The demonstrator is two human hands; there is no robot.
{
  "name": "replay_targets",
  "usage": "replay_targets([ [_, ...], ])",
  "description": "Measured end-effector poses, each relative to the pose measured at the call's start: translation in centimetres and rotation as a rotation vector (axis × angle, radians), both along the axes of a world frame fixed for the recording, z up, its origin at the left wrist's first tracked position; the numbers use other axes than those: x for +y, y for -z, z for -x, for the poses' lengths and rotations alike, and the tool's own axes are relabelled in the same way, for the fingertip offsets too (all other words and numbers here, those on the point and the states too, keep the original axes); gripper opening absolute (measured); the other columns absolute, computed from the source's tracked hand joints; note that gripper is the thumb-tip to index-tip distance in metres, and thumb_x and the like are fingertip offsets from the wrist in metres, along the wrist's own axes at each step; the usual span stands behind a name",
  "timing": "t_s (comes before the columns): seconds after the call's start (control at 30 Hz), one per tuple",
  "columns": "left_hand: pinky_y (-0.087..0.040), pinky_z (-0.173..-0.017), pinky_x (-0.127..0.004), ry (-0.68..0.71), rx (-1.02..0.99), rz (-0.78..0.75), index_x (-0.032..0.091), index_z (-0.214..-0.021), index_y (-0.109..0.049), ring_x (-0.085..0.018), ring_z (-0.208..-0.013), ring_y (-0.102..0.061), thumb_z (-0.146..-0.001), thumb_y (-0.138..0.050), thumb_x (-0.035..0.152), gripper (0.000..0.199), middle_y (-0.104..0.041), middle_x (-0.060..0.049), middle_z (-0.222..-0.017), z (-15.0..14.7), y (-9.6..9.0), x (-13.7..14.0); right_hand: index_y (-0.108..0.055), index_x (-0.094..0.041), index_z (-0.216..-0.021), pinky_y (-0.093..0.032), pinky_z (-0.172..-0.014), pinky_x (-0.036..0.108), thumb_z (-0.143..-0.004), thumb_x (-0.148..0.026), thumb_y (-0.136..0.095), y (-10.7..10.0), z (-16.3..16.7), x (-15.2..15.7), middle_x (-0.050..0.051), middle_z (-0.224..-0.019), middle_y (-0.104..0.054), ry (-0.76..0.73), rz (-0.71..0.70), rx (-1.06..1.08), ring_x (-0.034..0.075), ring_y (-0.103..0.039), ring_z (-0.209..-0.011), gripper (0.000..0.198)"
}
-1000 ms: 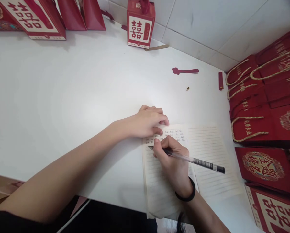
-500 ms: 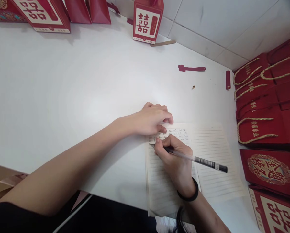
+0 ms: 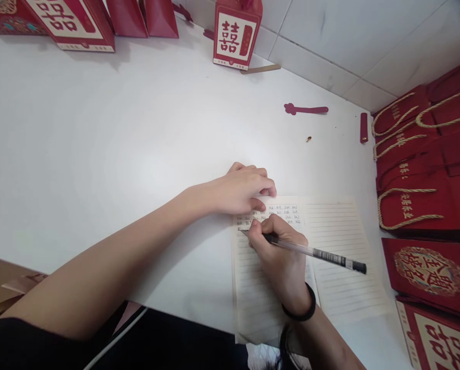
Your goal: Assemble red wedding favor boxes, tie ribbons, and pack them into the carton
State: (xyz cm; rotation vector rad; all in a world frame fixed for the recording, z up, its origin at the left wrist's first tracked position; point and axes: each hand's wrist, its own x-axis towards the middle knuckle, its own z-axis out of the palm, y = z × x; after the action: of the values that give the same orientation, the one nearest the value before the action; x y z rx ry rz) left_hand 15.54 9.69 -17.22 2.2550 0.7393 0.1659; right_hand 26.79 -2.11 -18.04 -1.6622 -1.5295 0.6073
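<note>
Black pen (image 3: 310, 251) between right fingers (image 3: 279, 225), tip at lined notebook (image 3: 338, 231)

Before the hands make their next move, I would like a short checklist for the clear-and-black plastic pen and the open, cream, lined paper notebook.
1. Pen gripped in the bare right hand: ok.
2. Pen tip touching paper: cannot tell; contact is too small to see.
3. Bare left hand at the upper left part of the notebook: ok.
4. Written rows fully visible: not ok; the hands hide parts.
5. Slim, dark red strip with flower-shaped end off the pages: ok.
</note>
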Motion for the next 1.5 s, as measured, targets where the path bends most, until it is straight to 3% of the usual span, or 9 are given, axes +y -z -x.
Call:
replay_targets([
  [0.5,-0.024,-0.091,-0.035,0.002,-0.009,0.005,0.021,-0.097,-0.060,-0.018,-0.093,-0.050,-0.080,-0.055,0.023,0.017,-0.056,-0.001,-0.095,-0.01,-0.01,0.01,-0.044,-0.017,-0.051,-0.031,-0.043,0.020,-0.081,-0.024,-0.055,0.05,-0.08,0.07,-0.004,-0.047,-0.046,0.010,0.009,0.041,0.008,-0.040,-0.043,0.033],
  [0.77,-0.022,-0.091,-0.034,0.004,-0.009,0.012,0.020,-0.099,-0.060,-0.017,-0.095,-0.048,-0.080,-0.057,0.022,0.020,-0.056,-0.001,-0.095,0.02,0.01,-0.01,-0.034,-0.017,-0.052,-0.026,-0.041,0.018,-0.077,-0.018,-0.054,0.15,-0.10,0.00,-0.006,-0.045,-0.034,-0.015,-0.031,0.000,0.006,-0.028,-0.042,0.033],
  [1.0,-0.022,-0.092,-0.033,0.014,-0.003,0.014,0.020,-0.101,-0.061,-0.016,-0.095,-0.049,-0.081,-0.057,0.022,0.020,-0.056,-0.001,-0.096,0.06,-0.08,0.05,-0.041,-0.017,-0.051,-0.029,-0.042,0.019,-0.080,-0.020,-0.054,-0.03,-0.09,0.04,-0.005,-0.045,-0.041,0.013,0.014,0.021,0.007,-0.035,-0.042,0.032],
  [1.5,-0.022,-0.091,-0.032,0.018,-0.003,0.003,0.021,-0.101,-0.060,-0.015,-0.095,-0.048,-0.082,-0.056,0.022,0.020,-0.056,-0.001,-0.096,0.13,-0.10,0.01,-0.039,-0.016,-0.052,-0.028,-0.042,0.017,-0.080,-0.018,-0.055,0.12,-0.06,0.01,-0.006,-0.046,-0.038,-0.025,-0.020,0.008,0.005,-0.032,-0.042,0.032],
])
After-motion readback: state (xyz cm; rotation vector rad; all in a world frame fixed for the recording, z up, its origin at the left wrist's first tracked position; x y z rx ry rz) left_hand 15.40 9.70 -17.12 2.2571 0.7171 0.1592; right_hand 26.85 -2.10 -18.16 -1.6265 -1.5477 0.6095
